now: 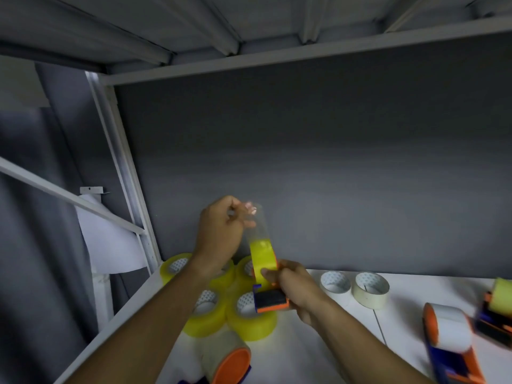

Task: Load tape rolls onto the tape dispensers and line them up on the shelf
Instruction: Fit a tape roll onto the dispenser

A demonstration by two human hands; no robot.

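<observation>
My right hand [293,286] grips an orange and blue tape dispenser [270,299] with a yellow tape roll [263,261] mounted on it, held above the white shelf [318,353]. My left hand [221,234] pinches the clear free end of the tape [256,223] and holds it stretched upward from the roll. Several loose yellow rolls [249,317] lie clustered on the shelf under my hands. Three other loaded dispensers are on the shelf: one at the bottom centre [230,361], one with white tape [451,345] at the right, one at the far right edge [496,309].
Two white tape rolls [370,289] stand near the grey back wall. A white metal upright [124,176] and a diagonal brace bound the shelf on the left, with a white sheet [110,239] hanging behind. The upper shelf's underside runs overhead.
</observation>
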